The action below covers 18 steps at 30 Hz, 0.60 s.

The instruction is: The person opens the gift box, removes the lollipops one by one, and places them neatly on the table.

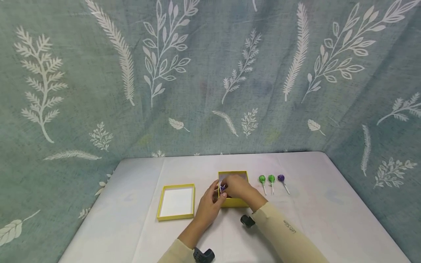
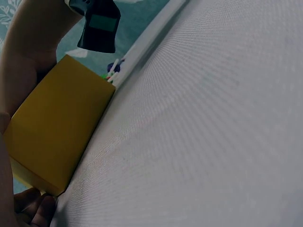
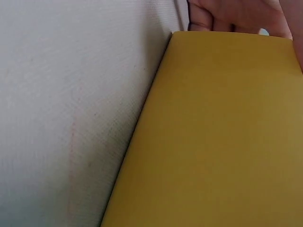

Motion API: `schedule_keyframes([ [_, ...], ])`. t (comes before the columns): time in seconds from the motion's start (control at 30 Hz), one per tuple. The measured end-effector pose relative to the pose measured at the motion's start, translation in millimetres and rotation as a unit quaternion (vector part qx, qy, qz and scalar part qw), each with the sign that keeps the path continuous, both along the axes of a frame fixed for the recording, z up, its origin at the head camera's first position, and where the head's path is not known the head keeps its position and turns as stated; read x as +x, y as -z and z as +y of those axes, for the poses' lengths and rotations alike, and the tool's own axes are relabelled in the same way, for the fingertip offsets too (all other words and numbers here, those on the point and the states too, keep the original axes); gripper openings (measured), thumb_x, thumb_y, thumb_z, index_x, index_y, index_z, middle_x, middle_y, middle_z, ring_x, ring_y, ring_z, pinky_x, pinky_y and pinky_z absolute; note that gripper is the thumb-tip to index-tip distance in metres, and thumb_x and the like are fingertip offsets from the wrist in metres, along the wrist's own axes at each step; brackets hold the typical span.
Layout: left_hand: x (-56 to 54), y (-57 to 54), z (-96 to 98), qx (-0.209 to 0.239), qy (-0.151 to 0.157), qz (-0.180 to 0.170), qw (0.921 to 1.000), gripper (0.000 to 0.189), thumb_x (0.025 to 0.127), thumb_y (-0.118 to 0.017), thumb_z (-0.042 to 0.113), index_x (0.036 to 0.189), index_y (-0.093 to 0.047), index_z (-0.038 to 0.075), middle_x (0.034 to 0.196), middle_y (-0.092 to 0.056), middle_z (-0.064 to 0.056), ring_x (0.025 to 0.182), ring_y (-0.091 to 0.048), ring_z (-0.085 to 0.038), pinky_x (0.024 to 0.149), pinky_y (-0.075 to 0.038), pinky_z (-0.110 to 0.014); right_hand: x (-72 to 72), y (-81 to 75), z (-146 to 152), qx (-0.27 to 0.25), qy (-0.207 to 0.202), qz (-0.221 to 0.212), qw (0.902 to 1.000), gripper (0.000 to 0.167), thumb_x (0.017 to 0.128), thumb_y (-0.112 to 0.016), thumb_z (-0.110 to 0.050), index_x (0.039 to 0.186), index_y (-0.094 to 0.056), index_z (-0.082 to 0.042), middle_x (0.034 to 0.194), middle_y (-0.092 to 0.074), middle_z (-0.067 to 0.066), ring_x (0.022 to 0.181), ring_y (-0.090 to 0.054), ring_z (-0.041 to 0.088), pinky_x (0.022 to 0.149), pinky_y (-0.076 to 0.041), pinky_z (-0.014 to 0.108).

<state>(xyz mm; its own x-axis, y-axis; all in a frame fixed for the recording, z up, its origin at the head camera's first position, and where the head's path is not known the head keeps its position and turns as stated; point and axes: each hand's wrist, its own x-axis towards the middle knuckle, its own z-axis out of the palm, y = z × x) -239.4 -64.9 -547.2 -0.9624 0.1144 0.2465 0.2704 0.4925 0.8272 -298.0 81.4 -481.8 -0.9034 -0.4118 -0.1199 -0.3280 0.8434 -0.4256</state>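
Note:
A yellow box [image 1: 234,202] stands without its lid on the table, its side wall filling much of both wrist views. My left hand [image 1: 208,205] grips it by the left side, fingers along the outer wall and thumb over the near rim. Over the opening, my right hand [image 1: 237,186] reaches down inside, fingers bent. At its fingertips is a purple-wrapped lollipop [image 1: 222,189], which it appears to pinch; the right hand hides most of the box's inside.
A yellow-rimmed lid [image 1: 175,217] with a white inside lies left of the box. To the right, two green lollipops [image 1: 262,179] and a purple lollipop [image 1: 281,178] lie in a row on the white tablecloth [image 1: 315,215]. A patterned curtain [image 1: 204,80] hangs behind.

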Motion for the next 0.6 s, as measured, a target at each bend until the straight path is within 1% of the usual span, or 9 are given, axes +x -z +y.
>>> schedule_keyframes([
  [0.07, -0.5, 1.0, 0.2, -0.002, -0.001, -0.003, 1.0000, 0.066, 0.095, -0.052, 0.054, 0.151, -0.036, 0.022, 0.136, -0.052, -0.004, 0.108, -0.058, -0.019, 0.087, -0.049, -0.039, 0.1, -0.7, 1.2, 0.001, -0.009, -0.008, 0.9999, 0.027, 0.088, -0.072, -0.020, 0.113, -0.073, -0.012, 0.099, -0.070, -0.001, 0.093, -0.063, 0.020, 0.084, -0.050, 0.039],
  [0.23, -1.6, 0.9, 0.4, -0.001, 0.000, -0.004, 1.0000, 0.065, 0.095, -0.053, 0.053, 0.151, -0.036, 0.022, 0.136, -0.053, -0.004, 0.106, -0.058, -0.018, 0.086, -0.049, -0.037, 1.8, -7.5, 4.9, 0.007, -0.054, -0.038, 0.9978, 0.021, 0.093, -0.065, -0.020, 0.112, -0.072, -0.013, 0.090, -0.066, -0.005, 0.080, -0.058, 0.015, 0.076, -0.049, 0.035],
  [0.3, -2.0, -0.4, 0.5, 0.000, -0.001, -0.003, 1.0000, 0.065, 0.096, -0.053, 0.052, 0.151, -0.036, 0.022, 0.135, -0.054, -0.005, 0.105, -0.059, -0.018, 0.086, -0.049, -0.037, 1.8, -10.3, 6.1, -0.001, -0.064, -0.049, 0.9968, 0.021, 0.094, -0.064, -0.019, 0.113, -0.070, -0.012, 0.090, -0.066, -0.005, 0.080, -0.058, 0.014, 0.076, -0.049, 0.035],
  [0.37, -2.1, -1.5, 0.4, 0.001, -0.002, -0.004, 1.0000, 0.065, 0.095, -0.053, 0.053, 0.151, -0.035, 0.023, 0.135, -0.054, -0.005, 0.106, -0.058, -0.018, 0.086, -0.050, -0.037, 0.9, -10.7, 7.4, -0.017, -0.062, -0.059, 0.9962, 0.025, 0.094, -0.064, -0.019, 0.118, -0.068, -0.010, 0.095, -0.066, -0.003, 0.085, -0.059, 0.015, 0.079, -0.050, 0.037],
  [0.43, -1.9, -1.7, 0.2, 0.000, -0.002, -0.001, 1.0000, 0.065, 0.096, -0.053, 0.053, 0.151, -0.035, 0.023, 0.135, -0.053, -0.005, 0.107, -0.058, -0.019, 0.086, -0.050, -0.037, 0.5, -9.5, 9.1, -0.043, -0.055, -0.067, 0.9953, 0.026, 0.093, -0.065, -0.016, 0.118, -0.067, -0.010, 0.096, -0.067, -0.001, 0.085, -0.060, 0.015, 0.078, -0.051, 0.037],
  [0.53, -1.4, -1.0, -0.3, 0.004, 0.001, 0.005, 1.0000, 0.065, 0.096, -0.053, 0.052, 0.150, -0.036, 0.021, 0.136, -0.053, -0.005, 0.107, -0.058, -0.020, 0.085, -0.050, -0.037, 0.0, -6.7, 11.0, -0.087, -0.046, -0.077, 0.9921, 0.019, 0.090, -0.066, -0.010, 0.109, -0.068, -0.011, 0.091, -0.066, -0.001, 0.080, -0.060, 0.016, 0.070, -0.051, 0.034],
  [0.6, -1.4, -0.3, -0.2, 0.008, 0.002, 0.008, 0.9999, 0.064, 0.096, -0.053, 0.052, 0.150, -0.037, 0.021, 0.136, -0.053, -0.005, 0.106, -0.059, -0.020, 0.084, -0.050, -0.037, 0.1, -5.8, 12.0, -0.102, -0.048, -0.075, 0.9908, 0.016, 0.088, -0.066, -0.006, 0.102, -0.068, -0.014, 0.087, -0.065, -0.002, 0.077, -0.058, 0.016, 0.066, -0.050, 0.031],
])
